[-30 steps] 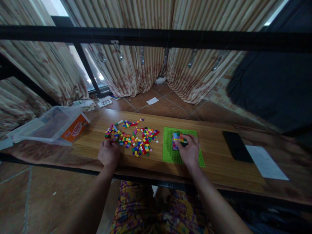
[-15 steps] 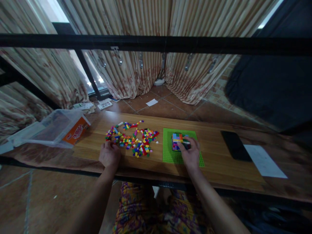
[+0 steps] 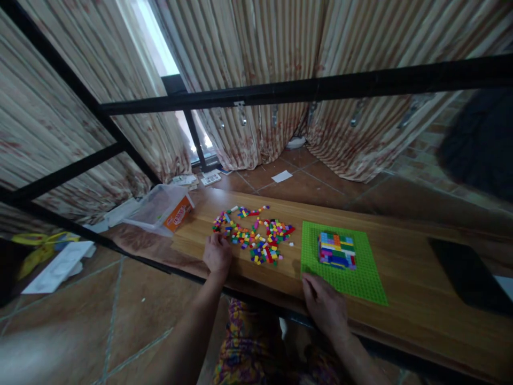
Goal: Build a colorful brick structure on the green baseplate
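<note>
A green baseplate (image 3: 360,278) lies on the wooden table (image 3: 409,299), with a square block of many-coloured bricks (image 3: 336,249) built on it. Left of the plate lies a scattered pile of small loose bricks (image 3: 256,235). My left hand (image 3: 217,254) rests curled on the table at the pile's near left edge; whether anything is in its fingers is hidden. My right hand (image 3: 325,305) lies at the table's near edge, just in front of the baseplate's near left corner, fingers loosely bent, holding nothing I can see.
A clear plastic box with an orange label (image 3: 162,208) lies at the table's left end. A black phone (image 3: 465,275) lies at the right. A black metal bar (image 3: 320,88) crosses above. Papers (image 3: 60,262) lie on the tiled floor to the left.
My right hand has come off the brick block and drawn back to the table's near edge. The camera has swung left. My left hand stays by the pile.
</note>
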### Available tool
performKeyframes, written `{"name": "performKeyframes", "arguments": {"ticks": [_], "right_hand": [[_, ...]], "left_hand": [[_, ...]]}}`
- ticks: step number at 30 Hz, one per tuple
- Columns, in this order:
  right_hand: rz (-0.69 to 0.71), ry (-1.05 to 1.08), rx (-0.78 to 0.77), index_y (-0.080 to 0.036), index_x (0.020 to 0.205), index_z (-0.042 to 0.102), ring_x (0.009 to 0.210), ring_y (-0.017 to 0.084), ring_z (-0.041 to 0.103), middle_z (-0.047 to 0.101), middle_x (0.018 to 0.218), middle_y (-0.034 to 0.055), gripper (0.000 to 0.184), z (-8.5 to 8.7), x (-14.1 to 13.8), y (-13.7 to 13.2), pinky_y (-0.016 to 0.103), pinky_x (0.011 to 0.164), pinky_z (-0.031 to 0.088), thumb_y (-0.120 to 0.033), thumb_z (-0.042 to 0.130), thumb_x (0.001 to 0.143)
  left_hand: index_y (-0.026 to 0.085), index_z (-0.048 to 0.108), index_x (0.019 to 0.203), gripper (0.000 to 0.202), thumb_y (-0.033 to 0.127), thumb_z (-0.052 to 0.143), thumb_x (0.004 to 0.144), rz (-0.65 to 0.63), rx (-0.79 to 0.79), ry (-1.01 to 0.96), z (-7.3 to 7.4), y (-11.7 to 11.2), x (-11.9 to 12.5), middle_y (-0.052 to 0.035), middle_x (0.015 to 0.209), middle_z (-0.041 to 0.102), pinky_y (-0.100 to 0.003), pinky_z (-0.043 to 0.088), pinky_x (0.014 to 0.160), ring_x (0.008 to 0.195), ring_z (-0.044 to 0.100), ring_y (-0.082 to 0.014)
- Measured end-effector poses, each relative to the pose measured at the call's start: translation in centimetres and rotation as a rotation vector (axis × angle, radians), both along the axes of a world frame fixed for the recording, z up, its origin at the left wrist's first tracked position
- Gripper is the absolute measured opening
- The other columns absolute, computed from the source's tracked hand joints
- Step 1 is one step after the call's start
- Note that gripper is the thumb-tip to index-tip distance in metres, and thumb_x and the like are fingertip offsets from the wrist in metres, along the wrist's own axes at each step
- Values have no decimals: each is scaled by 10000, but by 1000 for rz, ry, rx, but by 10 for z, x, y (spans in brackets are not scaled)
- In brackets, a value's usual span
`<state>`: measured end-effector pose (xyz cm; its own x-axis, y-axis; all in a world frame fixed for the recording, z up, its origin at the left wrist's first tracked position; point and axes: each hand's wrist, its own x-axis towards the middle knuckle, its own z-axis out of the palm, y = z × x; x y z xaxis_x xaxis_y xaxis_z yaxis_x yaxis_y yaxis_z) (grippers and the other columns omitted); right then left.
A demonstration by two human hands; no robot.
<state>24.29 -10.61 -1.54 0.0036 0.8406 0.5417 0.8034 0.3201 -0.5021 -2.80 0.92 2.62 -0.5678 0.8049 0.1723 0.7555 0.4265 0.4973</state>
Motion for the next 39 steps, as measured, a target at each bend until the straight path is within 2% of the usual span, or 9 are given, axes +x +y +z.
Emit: {"name": "performKeyframes", "arguments": {"ticks": [4, 9, 15, 19, 21, 25, 32, 36, 39], "right_hand": [[-5, -126, 23, -197, 1005, 676, 787, 164, 703, 747, 961, 62, 221, -5, 1, 1, 268, 734, 502, -244, 468, 951], [4, -233, 66, -179, 995, 657, 723, 146, 674, 733, 897, 55, 222, -2, 0, 0, 257, 687, 456, -248, 448, 973], [0, -268, 92, -172, 993, 652, 662, 143, 637, 692, 785, 29, 223, -2, 0, 0, 266, 669, 424, -262, 449, 978], [-12, -285, 101, -183, 1002, 656, 646, 142, 623, 667, 737, 10, 220, -3, -1, -1, 266, 667, 419, -268, 455, 974], [-31, -295, 89, -195, 999, 661, 645, 144, 620, 664, 730, 7, 218, -4, -1, -1, 269, 658, 418, -278, 461, 970], [-32, -296, 55, -209, 995, 669, 655, 160, 624, 672, 742, 22, 232, -6, -1, -2, 281, 645, 425, -294, 456, 963], [-28, -287, 55, -219, 969, 680, 654, 167, 609, 654, 711, 25, 229, -3, -3, -1, 286, 649, 430, -261, 455, 959], [-33, -301, 34, -206, 971, 684, 667, 166, 610, 661, 732, 34, 232, 1, -6, -1, 284, 642, 426, -247, 456, 957], [-36, -270, -3, -204, 971, 694, 685, 164, 619, 664, 736, 38, 242, 3, -9, 0, 275, 646, 434, -217, 453, 948]], "left_hand": [[198, 658, 1047, 259, 268, 457, 901, 10, 26, -75, 1, 6, -8, -86, 1039, 690, -298, 465, 771, 945, 645, -216], [169, 657, 1081, 285, 219, 470, 872, 5, 14, -75, 10, 27, -26, -96, 1022, 692, -291, 483, 793, 951, 644, -210], [172, 679, 1110, 320, 194, 499, 845, -124, -40, -30, 21, 45, -43, -120, 1129, 643, -302, 498, 812, 977, 634, -213], [245, 726, 990, 243, 209, 543, 835, -345, -96, 14, 21, 45, -37, -44, 1124, 649, -235, 487, 822, 934, 640, -152], [249, 727, 980, 219, 243, 580, 819, -406, -122, 47, 21, 44, -31, -44, 1113, 653, -246, 485, 834, 942, 636, -163], [229, 723, 954, 215, 327, 621, 792, -411, -174, 141, 23, 45, -17, -85, 1062, 670, -320, 478, 885, 1009, 617, -231], [212, 707, 912, 181, 215, 587, 777, -361, -220, 202, 28, 50, -4, -112, 1047, 683, -329, 485, 857, 1009, 627, -250], [184, 692, 973, 225, 212, 550, 802, -356, -115, 157, 39, 45, -5, -122, 1050, 673, -338, 492, 855, 963, 645, -242], [162, 677, 954, 208, 211, 555, 793, -405, 103, -70, 42, 28, 9, -103, 1003, 672, -314, 514, 827, 878, 657, -199]]}}
